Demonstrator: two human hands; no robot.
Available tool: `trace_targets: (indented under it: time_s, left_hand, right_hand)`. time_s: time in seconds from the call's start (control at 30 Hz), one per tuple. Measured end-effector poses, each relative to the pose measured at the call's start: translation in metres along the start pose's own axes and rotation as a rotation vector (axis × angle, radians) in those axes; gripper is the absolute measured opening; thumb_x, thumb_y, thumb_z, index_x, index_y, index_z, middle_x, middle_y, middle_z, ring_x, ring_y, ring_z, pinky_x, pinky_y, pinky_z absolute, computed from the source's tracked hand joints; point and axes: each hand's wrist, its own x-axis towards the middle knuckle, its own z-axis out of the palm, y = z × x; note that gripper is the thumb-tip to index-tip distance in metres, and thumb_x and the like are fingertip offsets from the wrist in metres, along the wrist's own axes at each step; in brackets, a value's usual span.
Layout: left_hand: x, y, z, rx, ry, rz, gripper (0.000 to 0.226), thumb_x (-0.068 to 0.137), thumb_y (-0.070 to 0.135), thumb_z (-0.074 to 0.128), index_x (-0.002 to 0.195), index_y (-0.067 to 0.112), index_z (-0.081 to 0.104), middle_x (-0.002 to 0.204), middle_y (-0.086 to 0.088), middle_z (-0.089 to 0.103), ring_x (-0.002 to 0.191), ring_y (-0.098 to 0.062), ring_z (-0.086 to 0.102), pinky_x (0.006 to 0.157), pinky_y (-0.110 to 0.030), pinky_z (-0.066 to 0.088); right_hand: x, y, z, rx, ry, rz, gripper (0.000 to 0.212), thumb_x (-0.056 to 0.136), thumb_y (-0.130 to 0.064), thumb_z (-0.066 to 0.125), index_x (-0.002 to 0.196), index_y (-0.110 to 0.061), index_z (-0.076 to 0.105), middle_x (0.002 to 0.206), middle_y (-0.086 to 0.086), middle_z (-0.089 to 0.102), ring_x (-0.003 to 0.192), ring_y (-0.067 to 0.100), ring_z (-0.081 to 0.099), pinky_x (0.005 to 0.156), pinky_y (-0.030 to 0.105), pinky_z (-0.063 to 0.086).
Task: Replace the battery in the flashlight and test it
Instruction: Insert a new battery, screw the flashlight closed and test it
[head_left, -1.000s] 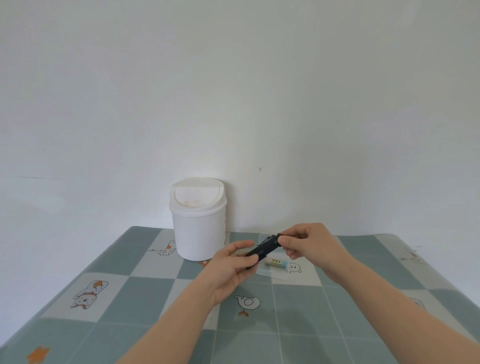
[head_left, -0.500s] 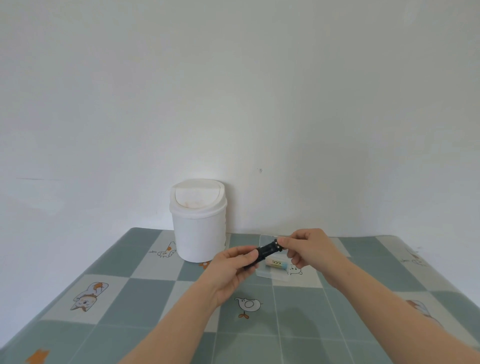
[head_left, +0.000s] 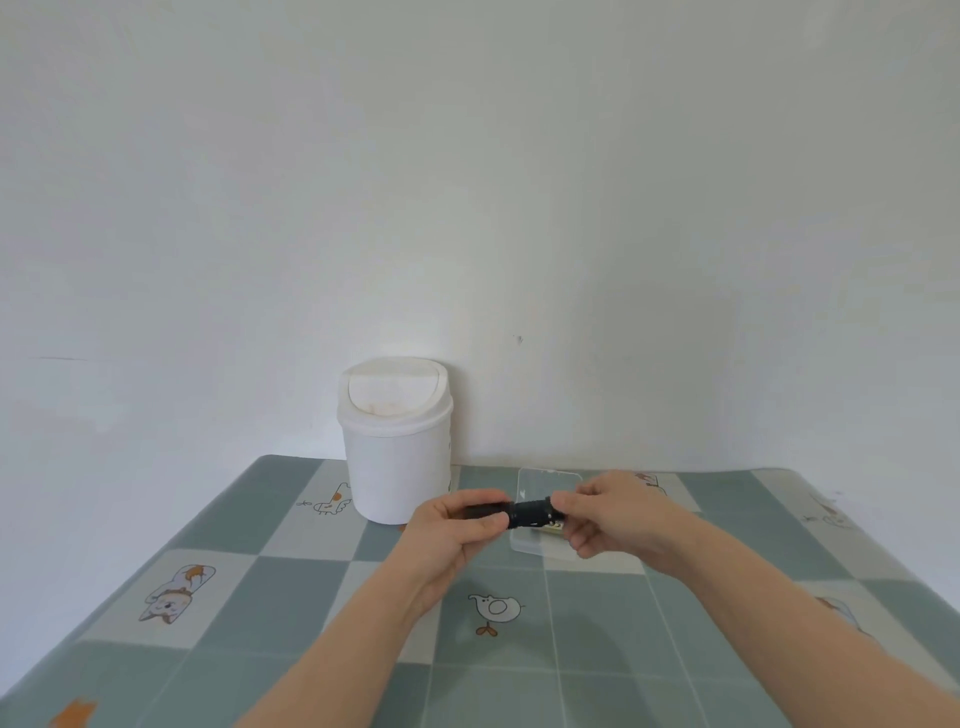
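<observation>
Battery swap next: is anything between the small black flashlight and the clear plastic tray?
Nothing visible: left hand and right hand hold the black flashlight right by the clear plastic tray; the white lidded bin stands aside.

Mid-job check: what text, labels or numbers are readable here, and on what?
None can be read.
On the battery in the clear tray: label print, too blurred to read.
On the white bin: small marks on its right side, too small to read.
On the flashlight: no marking visible.
On the tablecloth: cartoon animals, no words.
</observation>
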Motion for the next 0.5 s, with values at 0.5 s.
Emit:
trace_targets:
  time_s: [0.5]
  left_hand:
    - [-0.003, 0.006, 0.0, -0.108, 0.006, -0.022, 0.016, 0.079, -0.01, 0.062, 0.09, -0.002, 0.07, 0.083, -0.012, 0.072, 0.077, -0.019, 0.069, 0.07, -0.02, 0.06]
  right_hand:
    - [0.001, 0.005, 0.009, 0.187, 0.1, -0.157, 0.009, 0.085, -0.006, 0.065, 0.087, 0.002, 0.065, 0.063, 0.01, 0.065, 0.049, 0.013, 0.06, 0.05, 0.02, 0.054]
